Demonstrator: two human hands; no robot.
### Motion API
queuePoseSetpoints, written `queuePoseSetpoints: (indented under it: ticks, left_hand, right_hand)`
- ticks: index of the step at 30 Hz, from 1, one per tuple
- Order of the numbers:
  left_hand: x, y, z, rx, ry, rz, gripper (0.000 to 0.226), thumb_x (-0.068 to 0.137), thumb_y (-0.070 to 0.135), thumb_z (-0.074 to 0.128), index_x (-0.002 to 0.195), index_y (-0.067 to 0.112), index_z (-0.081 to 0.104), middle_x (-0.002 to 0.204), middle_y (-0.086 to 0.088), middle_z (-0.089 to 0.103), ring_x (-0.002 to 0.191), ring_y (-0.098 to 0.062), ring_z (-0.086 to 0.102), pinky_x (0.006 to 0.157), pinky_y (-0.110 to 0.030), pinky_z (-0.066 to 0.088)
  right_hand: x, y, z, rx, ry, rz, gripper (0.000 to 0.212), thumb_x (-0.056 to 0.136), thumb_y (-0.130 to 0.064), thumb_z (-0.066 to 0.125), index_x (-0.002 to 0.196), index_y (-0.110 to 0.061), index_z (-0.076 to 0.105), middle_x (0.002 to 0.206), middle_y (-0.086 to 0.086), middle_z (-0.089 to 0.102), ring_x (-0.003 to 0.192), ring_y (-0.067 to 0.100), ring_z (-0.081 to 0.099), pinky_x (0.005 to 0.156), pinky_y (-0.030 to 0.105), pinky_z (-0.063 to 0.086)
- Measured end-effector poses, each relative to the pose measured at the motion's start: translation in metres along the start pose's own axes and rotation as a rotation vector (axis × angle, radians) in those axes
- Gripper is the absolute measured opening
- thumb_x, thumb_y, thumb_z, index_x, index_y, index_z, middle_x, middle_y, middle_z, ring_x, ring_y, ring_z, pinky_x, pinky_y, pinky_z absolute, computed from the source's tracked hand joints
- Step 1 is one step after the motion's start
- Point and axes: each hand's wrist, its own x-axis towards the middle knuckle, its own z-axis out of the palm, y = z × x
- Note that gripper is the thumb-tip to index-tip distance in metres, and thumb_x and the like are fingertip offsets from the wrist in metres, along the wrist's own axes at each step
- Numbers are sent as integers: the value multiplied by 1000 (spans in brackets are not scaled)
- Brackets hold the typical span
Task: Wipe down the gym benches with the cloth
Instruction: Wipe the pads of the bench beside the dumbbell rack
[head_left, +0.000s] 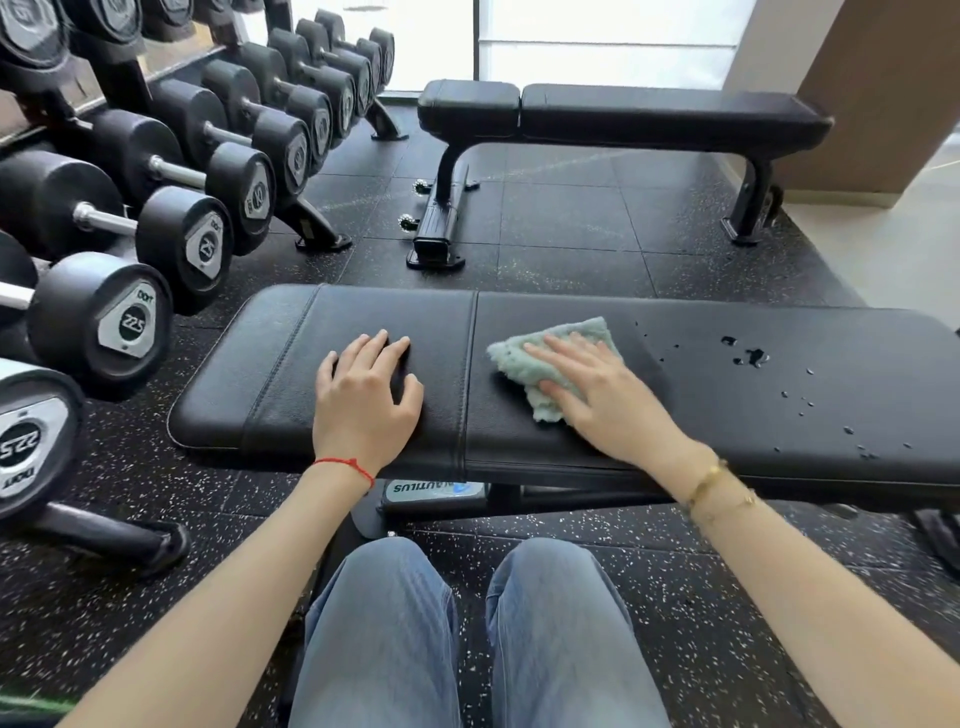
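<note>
A black padded gym bench (727, 395) runs across in front of me. My right hand (597, 395) presses flat on a pale green cloth (571, 338) lying on the long pad just right of the seam. My left hand (363, 395) rests on the shorter pad left of the seam, fingers spread and holding nothing. Water droplets (750, 358) dot the pad to the right of the cloth. A second black bench (649, 111) stands further back near the window.
A rack of black dumbbells (156, 208) lines the left side, its feet reaching onto the speckled rubber floor (571, 234). A brown wall panel (883, 78) rises at the back right. My knees in blue jeans (467, 634) are just below the near bench.
</note>
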Motion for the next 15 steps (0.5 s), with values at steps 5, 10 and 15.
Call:
queuePoseSetpoints:
  ticks: [5, 10, 15]
  left_hand:
    - [1, 3, 1, 3, -3, -13, 55, 89, 39, 39, 138, 21, 57, 148, -5, 51, 141, -21, 39, 120, -45, 20]
    - [1, 2, 1, 4, -2, -12, 55, 88, 40, 39, 137, 20, 58, 147, -5, 51, 140, -21, 40, 119, -46, 21]
    - [0, 0, 0, -2, -15, -1, 57, 89, 42, 38, 138, 21, 56, 148, -5, 50, 141, -21, 39, 120, -46, 21]
  right_hand:
    - [70, 26, 1, -140, 43, 329, 48, 100, -41, 39, 146, -29, 37, 156, 5, 30, 145, 31, 20, 120, 43, 7]
    - [30, -37, 18, -47, -24, 82, 50, 99, -41, 41, 147, -32, 33, 157, -2, 28, 147, 27, 14, 120, 37, -2]
    - [-40, -36, 4, -3, -30, -52, 48, 99, -43, 37, 147, -39, 31, 156, -10, 26, 147, 16, 15, 122, 35, 4]
